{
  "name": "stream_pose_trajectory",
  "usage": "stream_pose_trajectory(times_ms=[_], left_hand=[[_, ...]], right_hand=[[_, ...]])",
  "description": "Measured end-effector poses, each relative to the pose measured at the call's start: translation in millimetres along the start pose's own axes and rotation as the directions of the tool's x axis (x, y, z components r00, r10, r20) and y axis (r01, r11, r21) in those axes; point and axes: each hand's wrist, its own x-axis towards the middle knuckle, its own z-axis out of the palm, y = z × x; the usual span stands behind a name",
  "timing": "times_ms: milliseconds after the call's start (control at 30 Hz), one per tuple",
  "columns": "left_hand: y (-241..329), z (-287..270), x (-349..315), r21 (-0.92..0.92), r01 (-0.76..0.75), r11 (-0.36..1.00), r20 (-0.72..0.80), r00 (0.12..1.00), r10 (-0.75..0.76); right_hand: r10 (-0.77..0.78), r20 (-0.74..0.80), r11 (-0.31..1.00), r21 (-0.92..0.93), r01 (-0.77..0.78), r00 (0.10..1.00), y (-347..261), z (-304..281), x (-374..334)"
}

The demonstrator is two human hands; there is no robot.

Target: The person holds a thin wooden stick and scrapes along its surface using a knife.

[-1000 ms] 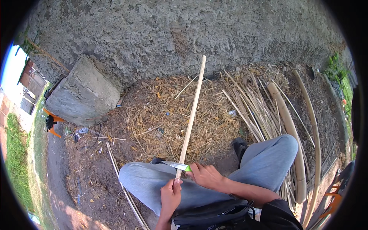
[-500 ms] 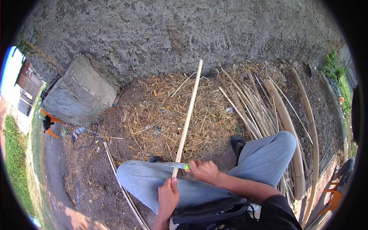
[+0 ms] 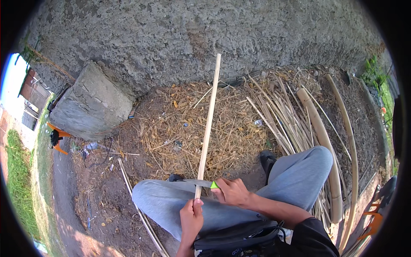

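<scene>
A long pale bamboo strip [image 3: 209, 120] points away from me, its far end in front of the rough wall. My left hand [image 3: 191, 217] is closed round its near end, thumb on top. In my right hand [image 3: 233, 192] is a knife [image 3: 199, 183] with a bright green handle, partly hidden by the fingers. The blade lies across the strip, a short way beyond my left hand, and its tip points left. Both hands are above my lap, between my bent knees in grey trousers.
Split bamboo strips [image 3: 284, 120] lie heaped at the right, beside a thick bamboo pole [image 3: 321, 128] and a thinner curved one [image 3: 346, 124]. A concrete block [image 3: 96, 103] stands at the left against the wall [image 3: 239, 38]. Dry shavings and leaves [image 3: 171, 132] cover the ground ahead.
The strip's far end has swung slightly left and up in the picture. The knife and right hand have shifted a little right; the blade still lies across the strip.
</scene>
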Motion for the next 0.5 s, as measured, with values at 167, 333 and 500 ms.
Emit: stream_pose_trajectory(times_ms=[167,333,500], left_hand=[[2,-13,5,-0.274,0.197,0.941,0.176,0.973,-0.152],[12,-24,7,-0.389,0.403,0.828,0.335,0.899,-0.28],[20,-27,9,-0.5,0.573,0.649,0.529,0.796,-0.294]], right_hand=[[0.251,-0.072,0.871,0.451,-0.193,0.965,-7,-16,13],[0.384,0.015,0.845,0.396,-0.358,0.923,2,-32,21],[0.559,0.181,0.601,0.583,-0.546,0.809,8,-40,26]])
